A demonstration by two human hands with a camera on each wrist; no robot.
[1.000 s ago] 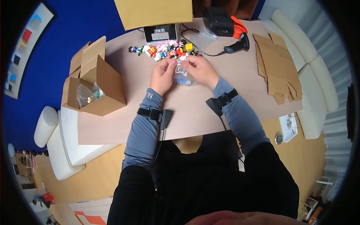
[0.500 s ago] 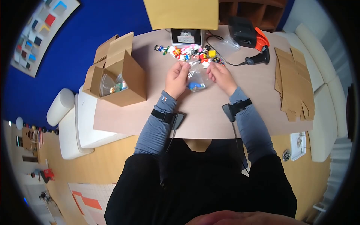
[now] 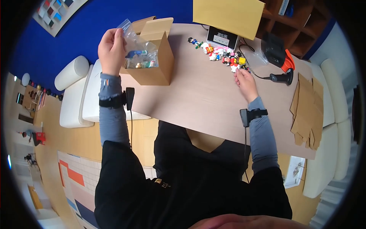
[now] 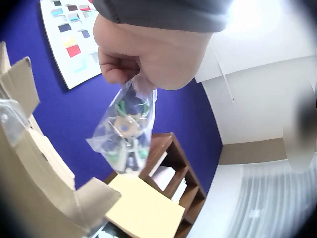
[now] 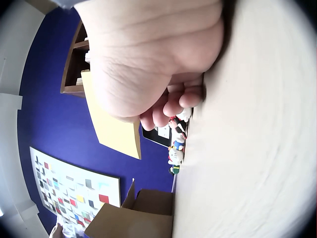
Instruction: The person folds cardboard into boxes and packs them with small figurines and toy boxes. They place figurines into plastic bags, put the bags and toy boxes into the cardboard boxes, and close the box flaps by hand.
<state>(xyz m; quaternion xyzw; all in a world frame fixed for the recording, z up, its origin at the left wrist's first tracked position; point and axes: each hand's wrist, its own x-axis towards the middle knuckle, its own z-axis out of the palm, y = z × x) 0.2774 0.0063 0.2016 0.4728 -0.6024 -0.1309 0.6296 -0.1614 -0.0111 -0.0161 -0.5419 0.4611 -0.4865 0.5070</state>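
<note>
My left hand (image 3: pixel 112 52) pinches the top of a clear zip bag (image 3: pixel 131 35) and holds it up at the cardboard box (image 3: pixel 164 61). Inside the bag is a small toy figure (image 4: pixel 128 128), green and beige in the left wrist view. Behind the bag, more bagged figures (image 3: pixel 146 64) show in the box's opening. My right hand (image 3: pixel 247 84) is low over the table, fingers loosely curled, holding nothing visible. Its fingertips are beside a white figure (image 3: pixel 235 68) at the near edge of a cluster of colourful toy figures (image 3: pixel 219 51).
Beyond the figures stand a small screen (image 3: pixel 222 37) and a yellow board (image 3: pixel 228 17). A black handheld scanner (image 3: pixel 282 78) with a cable lies right of them, near a black and orange device (image 3: pixel 275 49). Flattened cardboard (image 3: pixel 308 110) covers the table's right end.
Both hands were together at the bag in front of the figures. The right hand has let go and stays near the figures; the left has carried the bag leftward to the box. The head view has shifted.
</note>
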